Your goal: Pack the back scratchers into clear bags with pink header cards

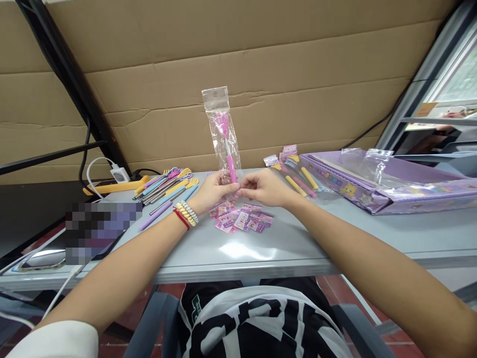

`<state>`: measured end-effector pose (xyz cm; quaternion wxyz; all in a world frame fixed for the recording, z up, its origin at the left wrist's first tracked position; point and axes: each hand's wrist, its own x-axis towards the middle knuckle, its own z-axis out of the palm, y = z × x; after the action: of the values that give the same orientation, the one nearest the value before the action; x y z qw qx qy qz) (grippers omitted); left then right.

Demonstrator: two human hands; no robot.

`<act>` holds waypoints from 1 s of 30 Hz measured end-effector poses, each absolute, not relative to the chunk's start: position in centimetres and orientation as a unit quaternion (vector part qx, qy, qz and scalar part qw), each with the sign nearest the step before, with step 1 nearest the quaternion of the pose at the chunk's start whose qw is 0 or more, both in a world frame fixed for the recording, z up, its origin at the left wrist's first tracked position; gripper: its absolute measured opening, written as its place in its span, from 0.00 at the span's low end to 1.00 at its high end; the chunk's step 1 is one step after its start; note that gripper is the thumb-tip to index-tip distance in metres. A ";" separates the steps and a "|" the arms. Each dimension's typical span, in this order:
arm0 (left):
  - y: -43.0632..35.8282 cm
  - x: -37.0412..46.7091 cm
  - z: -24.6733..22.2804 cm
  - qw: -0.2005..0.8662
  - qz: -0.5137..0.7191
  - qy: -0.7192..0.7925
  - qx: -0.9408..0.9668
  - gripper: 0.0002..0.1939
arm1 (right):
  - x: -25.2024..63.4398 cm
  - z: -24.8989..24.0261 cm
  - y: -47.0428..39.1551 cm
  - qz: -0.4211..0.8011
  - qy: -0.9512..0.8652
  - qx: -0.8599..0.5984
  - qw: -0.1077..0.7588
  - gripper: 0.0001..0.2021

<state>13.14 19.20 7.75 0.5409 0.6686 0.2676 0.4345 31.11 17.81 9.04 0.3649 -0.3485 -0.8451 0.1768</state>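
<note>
The left hand [219, 189] is closed around the lower part of a clear bag [216, 103], which contains a pink tool [231, 169] with a metal shaft. The bag stands nearly upright, leaning slightly to the left, above the tabletop [238, 268]; the tool's pink head points upward and its handle lies at the left hand's thumb. The right hand [260, 187] is narrow, with fingers bent and fingertips drawn together just beside the lower end of the bag; whether they pinch the film cannot be told. Directly below the hands, a loose group of small printed cards [242, 219] lies overlapping on the tabletop. To the left, a pile of unbagged tools [164, 188] with yellow, blue, purple and pink parts rests with metal shafts roughly parallel; a purple handle [155, 216] lies at the near side of this pile. To the right, several bagged tools [298, 179] with yellow and pink handles lie beside a purple box [341, 186]. Clear plastic film [374, 158] lies over the box. At the far left, a white charger [119, 173] sits near a yellow object [115, 187]. A cardboard panel [238, 54] stands behind the tabletop
</note>
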 end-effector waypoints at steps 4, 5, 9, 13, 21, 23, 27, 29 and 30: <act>19.1 13.2 7.6 0.583 0.409 0.253 0.655 0.19 | 31.2 9.1 17.9 0.172 -0.837 -0.377 0.358 0.09; 19.1 13.2 7.6 0.591 0.403 0.251 0.652 0.19 | 31.2 9.1 17.9 0.175 -0.834 -0.386 0.354 0.09; 19.2 13.0 7.3 0.569 0.382 0.275 0.674 0.21 | 31.3 9.1 18.2 0.196 -0.820 -0.425 0.331 0.09; 19.1 13.0 7.5 0.571 0.334 0.333 0.672 0.19 | 31.2 9.0 18.3 0.203 -0.818 -0.448 0.299 0.10; 19.1 13.1 7.8 0.609 0.299 0.414 0.607 0.06 | 32.4 8.1 19.7 0.082 -0.832 -0.503 0.219 0.11; 19.3 13.0 7.8 0.591 0.296 0.432 0.614 0.06 | 32.8 8.0 20.0 0.066 -0.853 -0.490 0.169 0.11; 19.6 12.7 8.1 0.522 0.288 0.462 0.657 0.09 | 33.0 8.3 19.9 0.066 -0.866 -0.482 0.116 0.09; 19.8 12.3 8.2 0.426 0.284 0.485 0.709 0.08 | 33.0 8.6 19.8 0.063 -0.863 -0.488 0.114 0.08; 19.9 12.1 8.2 0.350 0.277 0.495 0.745 0.07 | 33.1 8.7 19.7 0.068 -0.863 -0.488 0.114 0.09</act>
<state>12.09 19.92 8.19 0.3503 0.7454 0.4948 0.2771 33.07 19.68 8.73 0.1135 -0.4884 -0.8625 0.0679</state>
